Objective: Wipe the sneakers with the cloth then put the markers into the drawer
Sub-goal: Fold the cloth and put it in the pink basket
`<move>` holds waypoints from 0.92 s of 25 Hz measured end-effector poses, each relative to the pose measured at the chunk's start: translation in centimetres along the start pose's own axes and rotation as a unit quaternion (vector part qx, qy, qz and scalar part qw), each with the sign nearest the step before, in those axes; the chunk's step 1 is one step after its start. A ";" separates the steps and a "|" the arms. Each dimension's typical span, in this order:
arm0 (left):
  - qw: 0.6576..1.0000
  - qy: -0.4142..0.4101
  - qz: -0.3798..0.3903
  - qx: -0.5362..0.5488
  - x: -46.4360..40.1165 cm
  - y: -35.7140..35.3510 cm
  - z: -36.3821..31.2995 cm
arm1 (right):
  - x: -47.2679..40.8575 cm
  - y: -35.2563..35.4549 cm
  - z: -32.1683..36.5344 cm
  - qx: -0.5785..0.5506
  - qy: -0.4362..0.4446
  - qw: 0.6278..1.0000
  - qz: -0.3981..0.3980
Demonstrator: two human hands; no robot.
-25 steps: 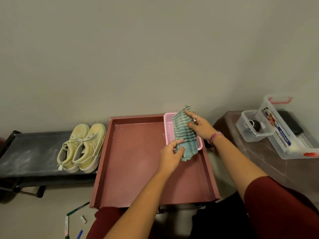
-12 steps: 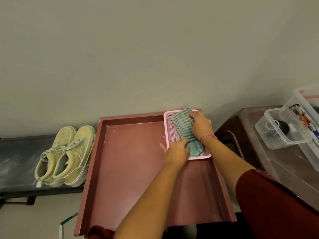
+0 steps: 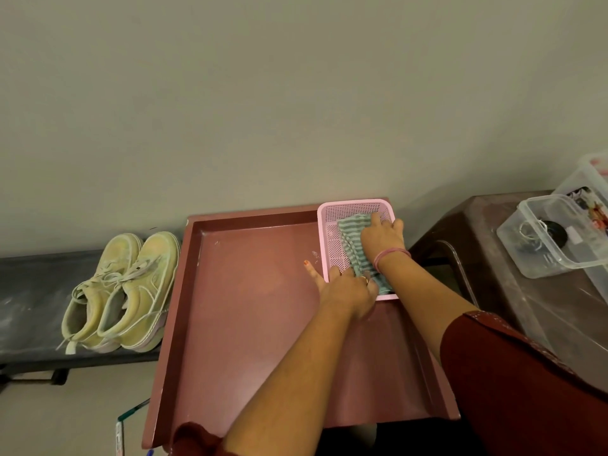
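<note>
The green striped cloth [image 3: 351, 245] lies folded in a pink mesh basket [image 3: 355, 204] at the far right corner of the open reddish drawer [image 3: 250, 301]. My right hand [image 3: 382, 239] rests flat on the cloth's far part. My left hand [image 3: 346, 289] presses on its near end at the basket's edge, with one finger stretched out over the drawer floor. A pair of pale yellow sneakers [image 3: 123, 291] stands on a dark low shelf [image 3: 29, 291] left of the drawer. Markers [image 3: 131, 412] lie on the floor at the bottom left, partly cut off.
A brown plastic stool [image 3: 493, 258] stands right of the drawer, carrying clear plastic boxes [image 3: 546, 238] with small items. A plain wall is close behind everything. The drawer floor left of the basket is bare.
The cloth has gone from being held over the basket to lying down inside it. Both hands have lowered onto it, and the view has shifted right and closer.
</note>
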State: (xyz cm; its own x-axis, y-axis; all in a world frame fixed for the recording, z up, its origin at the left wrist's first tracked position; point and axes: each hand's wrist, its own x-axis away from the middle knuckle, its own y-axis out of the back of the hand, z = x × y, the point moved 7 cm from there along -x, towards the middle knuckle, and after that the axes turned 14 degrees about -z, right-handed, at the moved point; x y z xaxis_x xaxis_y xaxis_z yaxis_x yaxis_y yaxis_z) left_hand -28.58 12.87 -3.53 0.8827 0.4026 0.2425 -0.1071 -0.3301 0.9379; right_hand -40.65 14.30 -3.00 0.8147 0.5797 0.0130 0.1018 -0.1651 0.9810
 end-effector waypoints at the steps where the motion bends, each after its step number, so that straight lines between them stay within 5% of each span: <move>1: 1.000 -0.003 -0.006 -0.002 0.1 0.2 0.0 | 0.0 -0.1 0.2 0.020 0.014 1.000 0.000; 7: 0.998 -0.028 -0.061 0.008 0.6 1.7 0.2 | 0.4 -0.9 -0.4 0.095 0.099 0.989 0.052; 10: 0.980 -0.013 -0.156 0.119 1.4 3.3 1.3 | 0.7 0.4 -1.4 0.002 0.058 0.997 0.046; 13: 0.914 0.075 -0.268 0.294 3.1 4.2 4.9 | 2.0 2.7 -3.6 -0.206 -0.049 0.977 -0.036; 17: 0.817 0.276 -0.184 0.472 4.3 0.0 9.0 | 8.8 2.3 -7.3 -0.485 -0.252 0.831 -0.102; 21: 0.702 0.328 -0.111 0.622 4.9 -2.4 7.9 | 16.1 -0.9 -7.7 -0.626 -0.382 0.674 -0.086; 23: 0.669 0.334 -0.101 0.656 5.0 -2.5 7.1 | 18.6 -1.9 -7.2 -0.651 -0.414 0.631 -0.076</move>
State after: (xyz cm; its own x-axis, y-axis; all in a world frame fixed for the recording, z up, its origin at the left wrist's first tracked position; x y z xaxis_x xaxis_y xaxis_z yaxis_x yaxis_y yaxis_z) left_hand -20.66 9.68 -6.39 0.3697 0.6995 0.6116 0.8647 -0.4999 0.0491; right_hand -29.77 31.18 -3.23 0.9257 -0.1956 0.3236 0.0989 0.9512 0.2922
